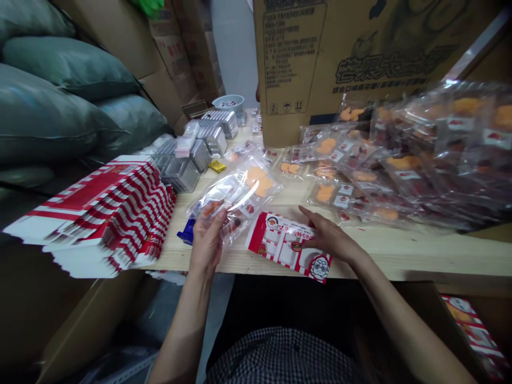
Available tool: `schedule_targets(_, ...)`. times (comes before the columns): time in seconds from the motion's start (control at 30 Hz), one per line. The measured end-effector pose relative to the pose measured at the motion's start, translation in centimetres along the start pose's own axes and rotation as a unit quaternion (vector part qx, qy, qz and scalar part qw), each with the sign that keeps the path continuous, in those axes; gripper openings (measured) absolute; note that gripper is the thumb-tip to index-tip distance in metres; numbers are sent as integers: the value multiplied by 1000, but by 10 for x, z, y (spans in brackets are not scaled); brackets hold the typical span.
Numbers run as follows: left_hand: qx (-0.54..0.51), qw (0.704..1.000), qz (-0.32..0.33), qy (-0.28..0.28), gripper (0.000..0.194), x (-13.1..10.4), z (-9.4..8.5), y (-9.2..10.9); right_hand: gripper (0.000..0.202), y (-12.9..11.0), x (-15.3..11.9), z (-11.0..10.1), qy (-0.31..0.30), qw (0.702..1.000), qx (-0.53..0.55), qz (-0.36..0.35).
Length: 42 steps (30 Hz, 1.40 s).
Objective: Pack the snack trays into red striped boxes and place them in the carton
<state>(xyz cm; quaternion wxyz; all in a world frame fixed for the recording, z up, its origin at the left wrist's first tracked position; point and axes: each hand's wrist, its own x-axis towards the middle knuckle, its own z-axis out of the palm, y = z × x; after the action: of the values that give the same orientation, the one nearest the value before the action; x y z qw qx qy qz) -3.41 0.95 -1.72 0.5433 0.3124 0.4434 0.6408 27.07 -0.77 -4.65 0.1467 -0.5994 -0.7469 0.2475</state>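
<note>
My left hand is closed on a clear plastic packet containing an orange shaped piece and smaller items. A dark blue wrapper shows beside those fingers; whether the hand also holds it I cannot tell. Just to the right, a flat red-and-white printed carton lies slanted at the front edge of the table. My right hand grips its right end, thumb over the printed face and index finger past the upper edge. Some of the fingers behind the carton are hidden.
A stack of red-and-white cartons stands at the left. Behind it are clear plastic boxes, a yellow sachet and a bowl. Many clear packets pile up at right, before a large cardboard box. Sacks fill the far left.
</note>
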Motion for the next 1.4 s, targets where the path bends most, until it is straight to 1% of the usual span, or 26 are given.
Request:
schedule_targets(0.07, -16, 999, 24, 33, 44, 0, -9, 3, 66, -16, -7, -15, 79, 995, -63, -17)
schedule_targets(0.1, -24, 998, 37, 50, 44, -1, -13, 6, 55, -23, -12, -20, 124, 986, -107, -25)
schedule_targets(0.17, -37, 994, 58, 80, 45, -4, -20, 12, 45, -35, -22, -19, 189, 962, -196, -25)
schedule_targets(0.2, -40, 993, 64, 93, 45, -7, -23, 15, 43, -40, -27, -13, 199, 952, -232, -28)
schedule_targets(0.23, -42, 991, 67, 106, 45, -10, -26, 18, 44, -43, -33, -4, 194, 946, -259, -33)
schedule_targets(0.3, -44, 989, 62, 126, 45, -18, -32, 20, 48, -46, -47, 24, 160, 944, -285, -52)
schedule_targets(0.4, -41, 988, 37, 146, 47, -30, -43, 17, 49, -43, -70, 69, 131, 948, -280, -74)
schedule_targets(0.47, -32, 987, 16, 157, 48, -38, -50, 12, 52, -40, -82, 89, 115, 954, -267, -72)
schedule_targets(0.5, -27, 987, 6, 161, 48, -42, -54, 9, 57, -38, -86, 94, 105, 959, -255, -68)
schedule_targets(0.57, -19, 986, -7, 166, 47, -51, -62, 5, 73, -35, -87, 96, 89, 968, -226, -58)
schedule_targets(0.63, -5, 986, -11, 166, 46, -62, -71, 2, 91, -32, -81, 89, 80, 974, -202, -63)
schedule_targets(0.73, 43, 985, -16, 165, 53, -77, -83, -1, 116, -29, -58, 76, 66, 977, -183, -89)
schedule_targets(0.8, 68, 984, -29, 164, 60, -84, -90, -5, 128, -27, -40, 73, 32, 978, -174, -107)
schedule_targets(0.83, 75, 983, -38, 163, 63, -86, -93, -8, 130, -26, -32, 74, 10, 979, -168, -113)
schedule_targets(0.9, 90, 982, -57, 159, 66, -89, -99, -13, 129, -25, -17, 77, -32, 980, -156, -123)
schedule_targets(0.97, 111, 979, -73, 153, 64, -90, -105, -16, 124, -25, -8, 82, -54, 980, -146, -128)
schedule_targets(1.03, 126, 976, -84, 154, 62, -90, -110, -15, 120, -25, -4, 84, -48, 981, -136, -130)
schedule_targets(1.17, 114, 969, -81, 203, 66, -89, -118, -6, 112, -25, -4, 81, -14, 984, -125, -130)
schedule_targets(1.23, 113, 969, -71, 210, 68, -88, -120, -4, 110, -25, -5, 80, -7, 984, -123, -132)
schedule_targets(1.33, 131, 972, -87, 173, 69, -86, -120, -6, 109, -25, -5, 79, -6, 984, -119, -132)
schedule_targets(1.4, 138, 973, -127, 132, 67, -83, -122, -8, 110, -25, -4, 78, -7, 984, -119, -132)
